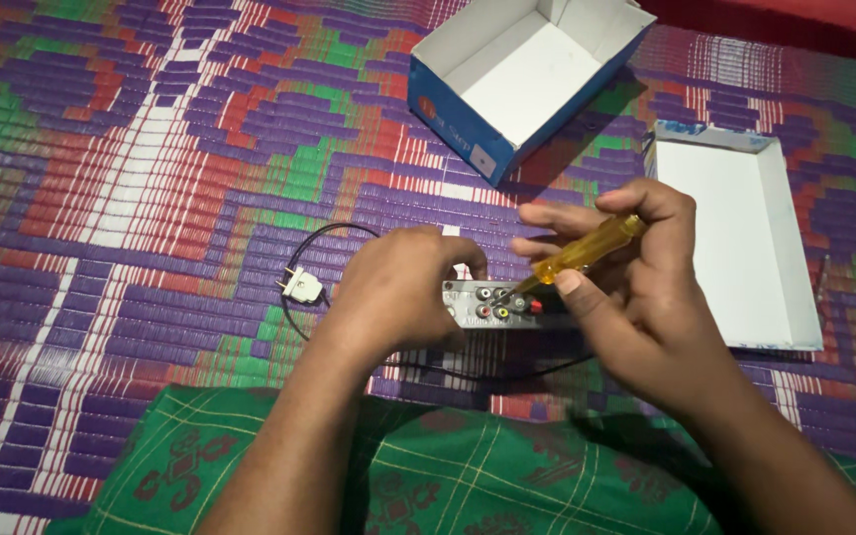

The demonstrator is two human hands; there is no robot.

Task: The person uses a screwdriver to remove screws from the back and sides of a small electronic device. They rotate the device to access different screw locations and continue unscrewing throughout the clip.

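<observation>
From the head camera, the left hand (398, 287) lies over the left end of a small grey box (507, 305), fingers curled down around it and gripping it against the woven mat (151, 198). The right hand (636, 267) is closed on a yellow-handled screwdriver (582, 252), thumb and fingers pinching the handle, the tip slanting down to the box's socket panel just left of those fingers. A black cord (294, 287) loops out past the left fingers to a white plug (302, 285) lying on the mat. Beyond the right fingers sits an open blue-and-white carton (517, 74); to their right lies its shallow white lid (735, 248). Green checked cloth (468, 476) covers the lap below.
</observation>
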